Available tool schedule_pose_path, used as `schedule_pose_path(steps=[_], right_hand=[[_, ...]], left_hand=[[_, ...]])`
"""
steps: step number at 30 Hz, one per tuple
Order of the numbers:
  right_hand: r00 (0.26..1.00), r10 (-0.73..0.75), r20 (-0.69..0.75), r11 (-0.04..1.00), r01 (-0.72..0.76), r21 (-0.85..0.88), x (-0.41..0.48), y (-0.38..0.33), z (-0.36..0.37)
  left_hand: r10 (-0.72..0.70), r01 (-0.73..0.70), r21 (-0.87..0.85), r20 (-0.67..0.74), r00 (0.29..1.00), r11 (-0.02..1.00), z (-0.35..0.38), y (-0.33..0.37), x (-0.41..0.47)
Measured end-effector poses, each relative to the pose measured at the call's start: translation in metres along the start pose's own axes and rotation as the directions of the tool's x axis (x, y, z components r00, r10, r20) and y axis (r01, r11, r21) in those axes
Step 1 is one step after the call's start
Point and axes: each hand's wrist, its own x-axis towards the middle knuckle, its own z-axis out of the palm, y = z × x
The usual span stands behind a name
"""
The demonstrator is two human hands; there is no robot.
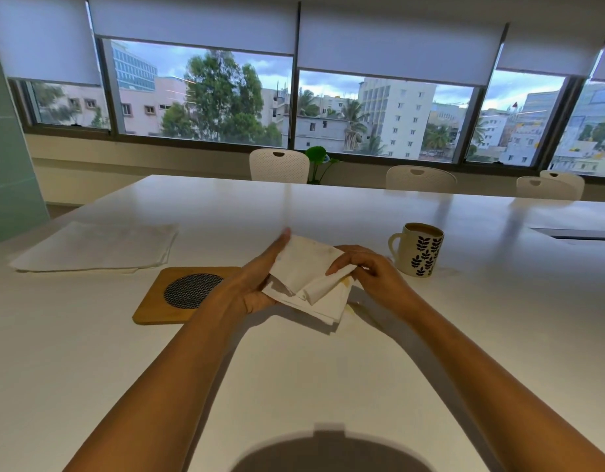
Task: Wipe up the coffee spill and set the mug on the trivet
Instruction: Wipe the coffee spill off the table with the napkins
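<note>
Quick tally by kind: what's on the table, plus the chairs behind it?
mug: 1
trivet: 1
held napkin: 1
napkin stack: 1
chairs: 4
Total: 8

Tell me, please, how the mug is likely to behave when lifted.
The mug looks ceramic, so probably rigid and breakable. Coffee stands near its rim, so it may slosh if tilted or jerked. Its handle likely offers a firm hold.

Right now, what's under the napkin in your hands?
A faint yellowish coffee smear shows on the table past the lower right edge of the napkin. Anything directly beneath is hidden by the napkin, the left hand and the right hand.
</note>
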Motion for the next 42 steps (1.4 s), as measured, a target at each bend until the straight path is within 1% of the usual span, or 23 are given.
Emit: schedule_pose_path(steps=[3,5,6,8,9,10,11,14,16,19,20,21,22,23,24,26,28,31,34,36,38,40,42], right_hand=[[0.999,-0.001,0.043,1.000,0.002,-0.009,0.002,0.000,-0.004],[0.992,0.085,0.095,0.967,-0.105,0.232,0.002,0.000,-0.007],[0.982,0.155,0.111,0.866,-0.189,0.462,0.002,-0.002,-0.008],[0.932,0.320,0.171,0.396,-0.296,0.869,0.002,-0.005,-0.008],[0.902,0.389,0.184,0.200,-0.278,0.939,0.001,-0.005,-0.007],[0.869,0.453,0.200,0.109,-0.277,0.955,0.001,-0.006,-0.004],[0.839,0.494,0.227,0.091,-0.310,0.947,0.002,-0.008,-0.001],[0.794,0.546,0.268,0.218,-0.443,0.869,0.001,-0.011,0.015],[0.792,0.575,0.205,0.280,-0.425,0.861,0.002,-0.013,0.026],[0.788,0.611,0.079,0.202,-0.252,0.946,0.001,-0.012,0.026],[0.777,0.630,-0.009,0.278,-0.214,0.937,0.001,-0.011,0.019],[0.754,0.641,-0.143,0.462,-0.230,0.857,0.002,-0.011,0.010],[0.728,0.614,-0.306,0.689,-0.305,0.658,0.002,-0.008,-0.002],[0.700,0.538,-0.469,0.839,-0.392,0.378,0.002,-0.002,-0.013],[0.677,0.427,-0.599,0.884,-0.453,0.118,0.000,0.005,-0.024],[0.680,0.281,-0.677,0.869,-0.480,-0.122,-0.007,0.018,-0.036],[0.755,0.258,-0.603,0.809,-0.510,-0.292,-0.016,0.031,-0.036],[0.843,0.480,-0.243,0.728,-0.538,-0.425,-0.025,0.043,-0.029],[0.717,0.670,0.192,0.698,-0.521,-0.491,-0.017,0.038,-0.029],[0.717,0.677,0.169,0.722,-0.600,-0.346,-0.008,0.036,-0.028],[0.715,0.699,-0.024,0.687,-0.681,-0.254,-0.003,0.041,-0.022],[0.726,0.681,-0.099,0.627,-0.647,-0.434,-0.003,0.050,-0.013],[0.736,0.674,-0.067,0.578,-0.582,-0.572,-0.006,0.058,-0.001]], left_hand=[[0.039,-0.009,0.142,-0.206,0.978,0.990,0.004,0.000,0.000],[0.095,-0.034,0.208,-0.288,0.953,0.977,0.006,0.001,0.002],[0.124,-0.047,0.236,-0.322,0.938,0.971,0.007,0.001,0.003],[0.191,-0.109,0.238,-0.357,0.914,0.965,0.010,0.001,0.005],[0.218,-0.153,0.201,-0.361,0.907,0.968,0.012,0.001,0.005],[0.237,-0.192,0.158,-0.359,0.903,0.969,0.014,-0.001,0.005],[0.252,-0.217,0.134,-0.355,0.900,0.967,0.017,-0.002,0.005],[0.313,-0.269,0.173,-0.337,0.888,0.948,0.025,-0.009,0.007],[0.379,-0.328,0.202,-0.332,0.864,0.923,0.029,-0.012,0.007],[0.469,-0.346,0.368,-0.331,0.819,0.863,0.024,-0.015,0.010],[0.484,-0.345,0.401,-0.324,0.813,0.849,0.020,-0.016,0.010],[0.506,-0.341,0.453,-0.318,0.802,0.824,0.015,-0.018,0.011],[0.546,-0.325,0.545,-0.312,0.778,0.773,0.010,-0.022,0.012],[0.591,-0.288,0.657,-0.298,0.750,0.697,0.006,-0.027,0.013],[0.625,-0.246,0.748,-0.276,0.730,0.617,0.002,-0.033,0.014],[0.631,-0.164,0.846,-0.235,0.739,0.508,-0.003,-0.042,0.016],[0.593,-0.099,0.893,-0.204,0.779,0.438,-0.006,-0.047,0.019],[0.559,-0.021,0.945,-0.176,0.810,0.328,-0.007,-0.047,0.019],[0.558,-0.003,0.963,-0.154,0.815,0.271,-0.008,-0.049,0.020],[0.553,0.018,0.968,-0.159,0.818,0.252,-0.007,-0.049,0.021],[0.549,0.035,0.971,-0.162,0.820,0.235,-0.008,-0.050,0.022],[0.553,0.042,0.978,-0.151,0.819,0.205,-0.008,-0.050,0.023],[0.551,0.056,0.984,-0.140,0.822,0.167,-0.009,-0.052,0.025]])
